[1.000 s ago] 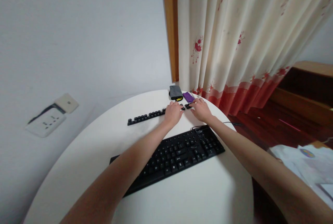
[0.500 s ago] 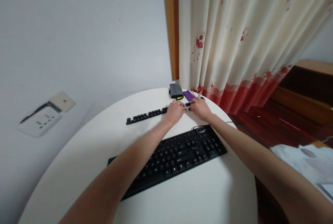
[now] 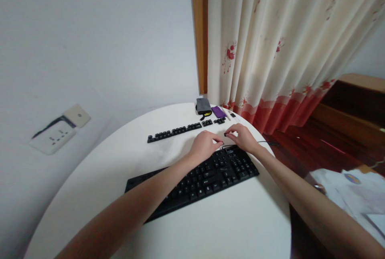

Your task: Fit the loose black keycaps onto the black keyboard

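"Back from the small keys near the far edge of the tabletop (image 3: pixel 228 211) come the left hand (image 3: pixel 205 145) and the right hand (image 3: pixel 243 136). They are now by the top side of the keyboard (image 3: pixel 213 178)."

"What is the right hand doing?"

"It pinches a small black piece (image 3: pixel 225 134). Its thumb and finger are close together, I guess because the piece is so tiny."

"And the left hand?"

"Its fingertips are close together too. I see a dark speck there, but I can't tell if it holds anything."

"Where is the keyboard?"

"It lies flat and slanted across the middle of the tabletop, and its right end is near the right edge. The left arm hides part of it. It is probably kept close so both arms can reach it easily."

"Why are those keys in a line?"

"The long row of black keys (image 3: pixel 174 131) and the two little groups, one in the middle (image 3: pixel 207 123) and one on the right (image 3: pixel 220 121), lie nearer the far edge. Maybe the line keeps them in order."

"And behind them?"

"A grey pouch (image 3: pixel 203 106) and a purple cloth (image 3: pixel 218 111) sit by the far edge, maybe put there to be out of the way."
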Available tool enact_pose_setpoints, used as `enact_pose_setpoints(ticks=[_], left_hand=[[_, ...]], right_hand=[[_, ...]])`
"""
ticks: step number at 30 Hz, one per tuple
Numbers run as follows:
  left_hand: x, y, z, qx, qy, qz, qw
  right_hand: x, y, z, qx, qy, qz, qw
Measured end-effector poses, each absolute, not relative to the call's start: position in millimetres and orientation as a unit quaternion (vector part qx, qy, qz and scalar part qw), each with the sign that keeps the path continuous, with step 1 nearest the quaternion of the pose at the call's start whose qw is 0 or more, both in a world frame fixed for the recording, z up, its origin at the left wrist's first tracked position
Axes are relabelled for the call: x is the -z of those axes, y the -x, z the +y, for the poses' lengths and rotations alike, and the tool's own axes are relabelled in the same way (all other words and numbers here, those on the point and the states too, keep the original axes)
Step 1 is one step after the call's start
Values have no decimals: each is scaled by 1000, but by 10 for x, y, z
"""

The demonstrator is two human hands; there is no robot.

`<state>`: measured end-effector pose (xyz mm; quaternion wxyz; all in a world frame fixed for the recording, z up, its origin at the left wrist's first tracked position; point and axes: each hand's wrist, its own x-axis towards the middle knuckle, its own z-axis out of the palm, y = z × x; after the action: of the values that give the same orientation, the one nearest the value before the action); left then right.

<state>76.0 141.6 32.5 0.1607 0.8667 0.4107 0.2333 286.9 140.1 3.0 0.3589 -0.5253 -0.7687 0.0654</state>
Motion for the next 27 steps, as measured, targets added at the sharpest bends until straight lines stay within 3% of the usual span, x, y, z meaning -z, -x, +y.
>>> enact_pose_setpoints(ticks=[4,9,27], left_hand=[[-320,-697,1007,-233,-861,398,216],[-209,-691,864,-232,-874,381,195],[-122,-756,718,-222,-899,367,85]], right_hand=[[-2,-2918,943,-127,511,-740,417],[59,-2929,584,-170,506,-729,429],[57,-2837,493,-125,462,-794,375]])
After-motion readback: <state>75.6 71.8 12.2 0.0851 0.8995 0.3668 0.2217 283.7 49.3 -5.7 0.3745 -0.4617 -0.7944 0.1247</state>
